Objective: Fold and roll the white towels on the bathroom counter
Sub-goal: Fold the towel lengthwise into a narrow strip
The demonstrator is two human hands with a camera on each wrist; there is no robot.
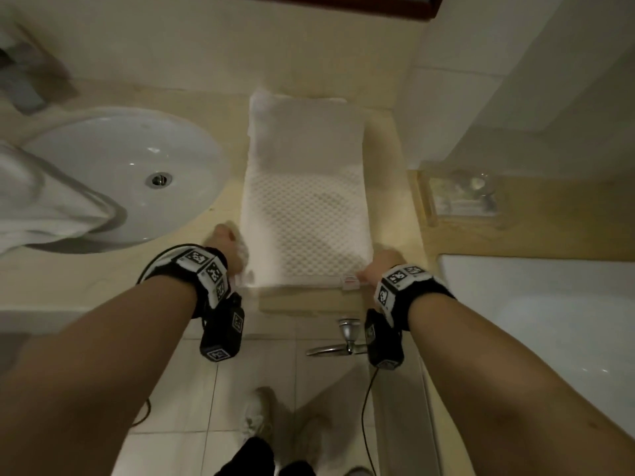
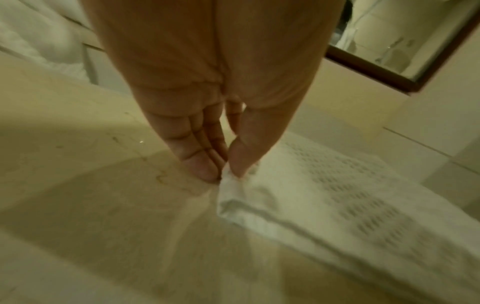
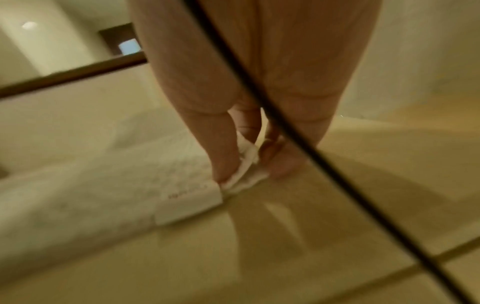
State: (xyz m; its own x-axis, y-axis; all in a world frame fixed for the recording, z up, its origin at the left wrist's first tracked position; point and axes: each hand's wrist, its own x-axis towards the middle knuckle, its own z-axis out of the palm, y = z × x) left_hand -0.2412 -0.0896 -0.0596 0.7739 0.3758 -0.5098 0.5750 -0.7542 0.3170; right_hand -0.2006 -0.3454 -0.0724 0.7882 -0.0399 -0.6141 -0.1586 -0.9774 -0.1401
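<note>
A white towel (image 1: 305, 194) with a waffle-textured band lies lengthwise on the beige counter (image 1: 226, 108), folded into a long strip. My left hand (image 1: 228, 243) pinches its near left corner (image 2: 233, 181) between thumb and fingers. My right hand (image 1: 378, 266) pinches the near right corner (image 3: 244, 174), beside a small white label (image 3: 189, 199). Both corners sit at the counter's front edge. A second white towel (image 1: 44, 207) hangs crumpled over the left rim of the sink.
A white oval sink (image 1: 130, 176) sits left of the towel. A clear tray (image 1: 460, 197) with small items stands on the right ledge, and a bathtub (image 1: 549, 321) lies below it. A dark-framed mirror (image 1: 343, 5) lines the back wall. A chrome handle (image 1: 343, 338) juts below the counter edge.
</note>
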